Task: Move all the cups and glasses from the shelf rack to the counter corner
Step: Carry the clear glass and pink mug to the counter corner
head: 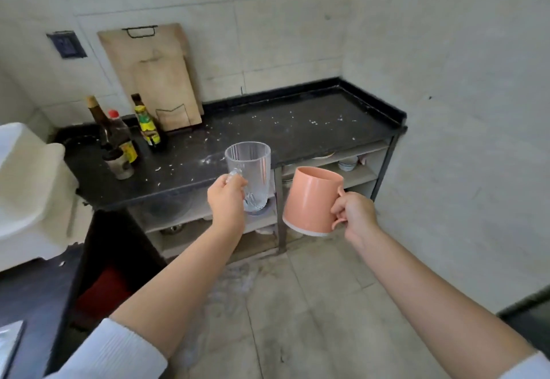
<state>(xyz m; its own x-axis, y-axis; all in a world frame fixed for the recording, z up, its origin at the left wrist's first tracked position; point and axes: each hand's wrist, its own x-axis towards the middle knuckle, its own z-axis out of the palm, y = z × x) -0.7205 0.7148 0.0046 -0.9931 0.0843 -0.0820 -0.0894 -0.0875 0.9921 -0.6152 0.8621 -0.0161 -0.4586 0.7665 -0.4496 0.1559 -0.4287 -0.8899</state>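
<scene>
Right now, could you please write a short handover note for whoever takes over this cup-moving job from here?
Left hand: grips the clear glass mug by its handle, upright, in the air in front of the counter edge.
Right hand: grips the pink mug by its handle, tilted, in front of the shelf rack.
Done: both mugs are off the rack; none stands on the black counter yet.
Left: set both down in the far right counter corner, then check the rack; a small white bowl or cup still sits on its upper shelf, and other items there are too dim to identify.
</scene>
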